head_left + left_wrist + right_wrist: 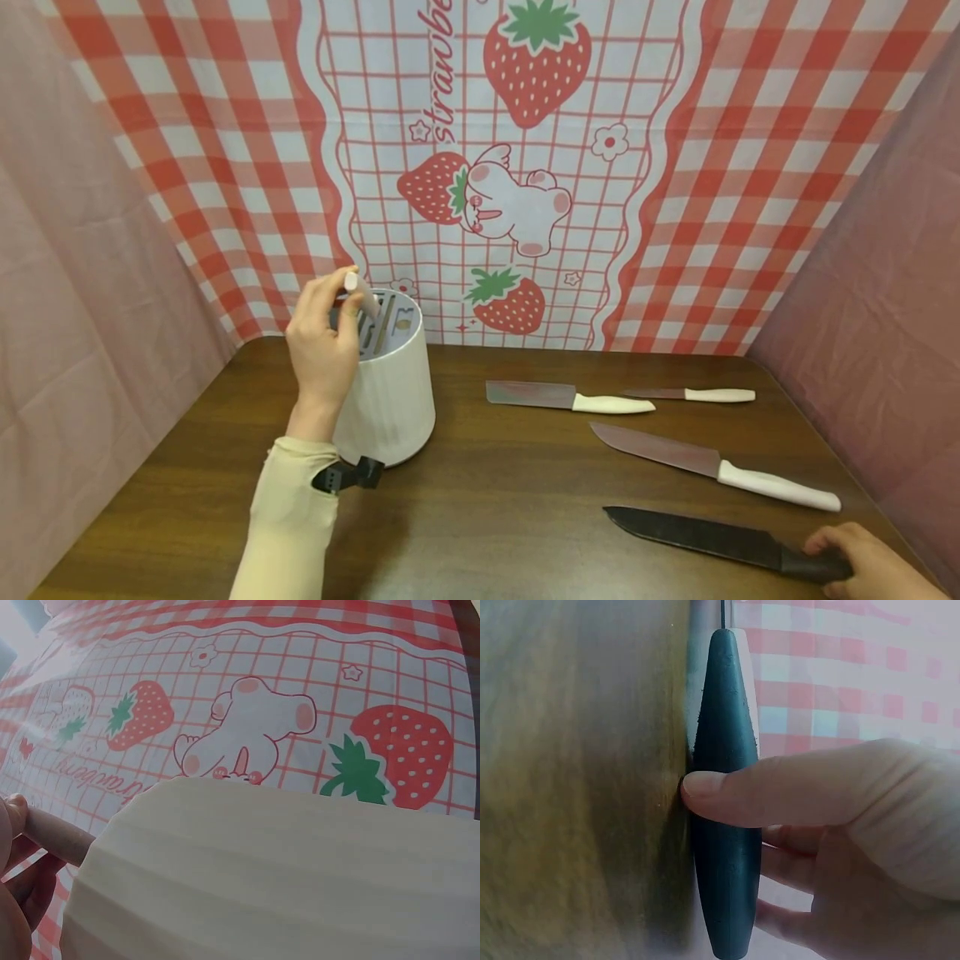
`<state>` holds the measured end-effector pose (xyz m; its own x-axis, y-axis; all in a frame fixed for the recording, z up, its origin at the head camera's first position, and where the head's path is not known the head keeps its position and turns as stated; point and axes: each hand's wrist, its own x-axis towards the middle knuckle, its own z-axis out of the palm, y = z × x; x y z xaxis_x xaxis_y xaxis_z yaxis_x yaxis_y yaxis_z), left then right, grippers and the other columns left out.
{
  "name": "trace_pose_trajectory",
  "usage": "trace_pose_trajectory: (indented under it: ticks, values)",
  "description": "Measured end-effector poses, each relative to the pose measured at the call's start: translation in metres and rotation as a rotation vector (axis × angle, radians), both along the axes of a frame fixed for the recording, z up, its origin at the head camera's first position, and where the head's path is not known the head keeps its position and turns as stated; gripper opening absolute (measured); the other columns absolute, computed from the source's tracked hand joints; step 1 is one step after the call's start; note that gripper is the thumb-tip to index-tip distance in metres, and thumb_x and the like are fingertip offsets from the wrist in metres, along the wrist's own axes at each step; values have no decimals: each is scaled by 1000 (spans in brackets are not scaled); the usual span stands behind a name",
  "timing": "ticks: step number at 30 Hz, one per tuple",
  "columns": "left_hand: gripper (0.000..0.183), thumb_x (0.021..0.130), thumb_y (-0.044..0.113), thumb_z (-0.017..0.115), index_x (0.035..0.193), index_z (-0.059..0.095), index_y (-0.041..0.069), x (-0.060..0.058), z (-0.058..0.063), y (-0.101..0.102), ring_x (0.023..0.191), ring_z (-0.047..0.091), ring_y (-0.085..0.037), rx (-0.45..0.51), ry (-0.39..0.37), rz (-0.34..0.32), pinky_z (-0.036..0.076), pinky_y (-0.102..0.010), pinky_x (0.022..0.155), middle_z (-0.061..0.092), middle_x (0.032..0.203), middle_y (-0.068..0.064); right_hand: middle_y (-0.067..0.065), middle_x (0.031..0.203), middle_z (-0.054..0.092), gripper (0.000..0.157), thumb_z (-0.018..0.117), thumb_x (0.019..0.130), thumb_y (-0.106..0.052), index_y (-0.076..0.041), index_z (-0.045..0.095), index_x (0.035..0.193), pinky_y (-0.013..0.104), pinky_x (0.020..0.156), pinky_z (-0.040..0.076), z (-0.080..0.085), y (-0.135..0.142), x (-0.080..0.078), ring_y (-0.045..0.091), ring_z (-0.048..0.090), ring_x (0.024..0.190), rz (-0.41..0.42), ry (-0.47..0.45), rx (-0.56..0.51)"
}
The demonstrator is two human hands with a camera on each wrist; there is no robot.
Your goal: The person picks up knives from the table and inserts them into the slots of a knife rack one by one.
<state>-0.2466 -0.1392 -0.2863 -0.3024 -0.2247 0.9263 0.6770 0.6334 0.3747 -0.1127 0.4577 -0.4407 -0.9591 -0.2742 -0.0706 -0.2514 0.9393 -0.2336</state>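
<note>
Behind the brown table [487, 517] hangs a strawberry-printed cloth [537, 62]; before it, your left hand [324, 342] pinches with its fingers a white knife handle [365, 296], tilted above the slots of the white knife block [393, 408]. Your right hand [873, 568] has its fingers closed around the handle of the black knife [697, 537], near the table's right side. Farther from these fingers lie a big white-handled knife [780, 485], a cleaver [532, 395] and a small knife [720, 396].

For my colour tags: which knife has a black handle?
The black-bladed knife in the right hand; the three other knives lying on the table have white handles.
</note>
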Motion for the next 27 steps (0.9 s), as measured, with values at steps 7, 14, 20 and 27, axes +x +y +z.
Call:
trace_pose_trajectory:
  ticks: [7,14,20,27]
  values:
    - [26,83,11,63,108,64,4,-2,1,1,86,59,-25,5,-25,4,47,-31,77,64,98,-13,14,94,54,34,77,58,-6,-7,58,85,51,71,45,2,-7,0,38,52,88,-107,-121,-3]
    - [25,85,11,61,108,64,2,-5,1,1,86,59,-26,8,-52,8,48,-34,76,63,97,-14,15,95,55,31,77,60,-9,-8,59,85,49,70,45,0,-4,1,35,52,87,-118,-111,12]
    - [24,86,10,60,108,63,0,-8,2,1,85,59,-27,7,-64,8,48,-34,77,62,96,-15,16,96,55,30,76,62,-11,-8,59,86,49,70,46,-1,-2,0,35,53,88,-114,-101,9]
    - [25,87,10,59,109,62,0,-9,2,1,85,58,-26,11,-71,1,48,-33,77,62,97,-15,12,95,56,29,76,61,-13,-10,59,85,46,68,46,0,-2,0,28,53,85,-113,-82,24]
